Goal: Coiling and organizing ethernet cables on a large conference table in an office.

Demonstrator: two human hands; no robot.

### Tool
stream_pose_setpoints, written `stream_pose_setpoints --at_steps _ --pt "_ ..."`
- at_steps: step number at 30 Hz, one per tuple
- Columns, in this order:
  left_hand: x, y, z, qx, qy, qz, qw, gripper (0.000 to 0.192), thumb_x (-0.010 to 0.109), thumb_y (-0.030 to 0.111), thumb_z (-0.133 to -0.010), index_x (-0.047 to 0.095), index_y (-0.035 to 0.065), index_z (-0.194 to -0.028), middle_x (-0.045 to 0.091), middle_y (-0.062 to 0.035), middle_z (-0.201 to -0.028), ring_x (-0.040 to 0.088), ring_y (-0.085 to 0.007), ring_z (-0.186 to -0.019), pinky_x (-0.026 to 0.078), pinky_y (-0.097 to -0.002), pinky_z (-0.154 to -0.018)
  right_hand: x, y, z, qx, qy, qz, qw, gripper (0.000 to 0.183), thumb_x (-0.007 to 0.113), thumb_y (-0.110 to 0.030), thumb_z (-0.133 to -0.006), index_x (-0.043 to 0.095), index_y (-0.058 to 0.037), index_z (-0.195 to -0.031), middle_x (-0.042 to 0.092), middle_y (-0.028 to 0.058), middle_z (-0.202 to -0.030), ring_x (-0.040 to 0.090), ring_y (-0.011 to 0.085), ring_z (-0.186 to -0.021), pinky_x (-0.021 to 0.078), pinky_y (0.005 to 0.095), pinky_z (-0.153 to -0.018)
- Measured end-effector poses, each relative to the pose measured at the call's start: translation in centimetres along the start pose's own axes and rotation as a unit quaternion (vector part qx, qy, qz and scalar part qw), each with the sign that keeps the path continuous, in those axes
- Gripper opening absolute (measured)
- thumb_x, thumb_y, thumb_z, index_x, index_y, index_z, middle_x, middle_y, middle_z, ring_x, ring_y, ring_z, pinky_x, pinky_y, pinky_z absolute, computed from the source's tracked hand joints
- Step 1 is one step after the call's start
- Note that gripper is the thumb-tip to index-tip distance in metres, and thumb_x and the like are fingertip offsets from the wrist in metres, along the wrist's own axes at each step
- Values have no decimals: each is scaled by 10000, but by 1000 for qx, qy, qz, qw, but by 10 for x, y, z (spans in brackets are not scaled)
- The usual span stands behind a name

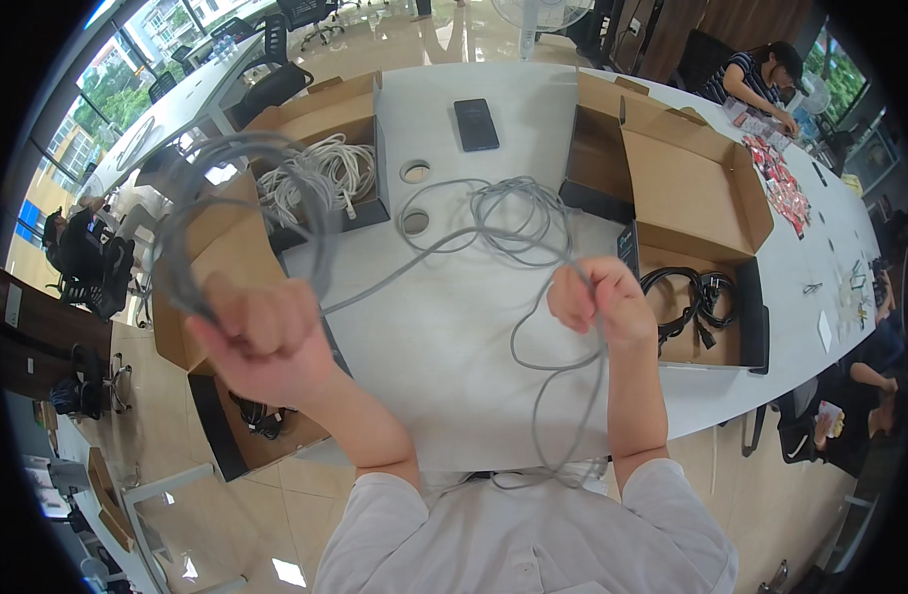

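My left hand point(264, 334), blurred, is closed around a looped coil of grey cable point(322, 215), raised over the table's left side. From this coil the cable runs across to my right hand point(599, 301), whose fingers pinch it near the open box on the right. More grey cable point(524, 215) lies in loose loops on the white table between and beyond my hands. Another length drops below my right hand towards my lap. Behind the raised coil, an open cardboard box point(383, 178) holds bundled white and grey cables point(350, 167).
A cardboard box point(751, 312) with black power cords point(695, 297) stands right; another point(216, 431) with black cables stands lower left. A further open box point(595, 163) is at the back right. A smartphone point(476, 125) lies beyond two cable holes. A person point(758, 78) sits at the far right.
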State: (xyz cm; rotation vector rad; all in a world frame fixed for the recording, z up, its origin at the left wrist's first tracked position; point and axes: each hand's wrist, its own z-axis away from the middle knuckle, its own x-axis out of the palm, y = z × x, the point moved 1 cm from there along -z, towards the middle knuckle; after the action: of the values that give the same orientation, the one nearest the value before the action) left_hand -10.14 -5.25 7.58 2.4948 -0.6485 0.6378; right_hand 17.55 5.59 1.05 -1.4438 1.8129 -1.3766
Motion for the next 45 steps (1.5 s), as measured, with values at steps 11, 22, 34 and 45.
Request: stream_pose_setpoints --at_steps 11,22,34,45 --pt "25 -81 24 -435 -79 -161 882 401 407 385 -995 463 21 -837 363 31 -575 311 -63 -485 254 -214 -457 -21 -23 9 -100 324 -220 915 418 395 -475 -981 388 -131 -744 286 -46 -660 249 78 -536 226 241 -522" --pt "59 -130 53 -568 -166 -126 796 437 441 460 -963 476 41 -842 366 54 -573 299 -33 -487 236 -203 -436 -18 -20 11 -107 415 -16 903 412 499 -439 -954 418 -113 -715 375 -51 -687 332 58 -593 268 219 -551" --pt "72 -135 59 -552 -153 -199 795 232 629 243 -877 506 47 -889 420 63 -697 335 -23 -579 270 -205 -495 -16 -18 11 -43 395 210 893 376 600 -335 -923 441 -80 -697 385 -68 -632 323 35 -598 268 194 -539" --pt "65 -108 45 -593 -31 70 801 192 600 225 -881 477 81 -850 322 87 -557 261 -20 -448 178 -218 -426 -20 -20 6 -138 312 457 821 773 843 -236 -570 433 -37 -1194 487 66 -1080 488 193 -989 373 308 -907"
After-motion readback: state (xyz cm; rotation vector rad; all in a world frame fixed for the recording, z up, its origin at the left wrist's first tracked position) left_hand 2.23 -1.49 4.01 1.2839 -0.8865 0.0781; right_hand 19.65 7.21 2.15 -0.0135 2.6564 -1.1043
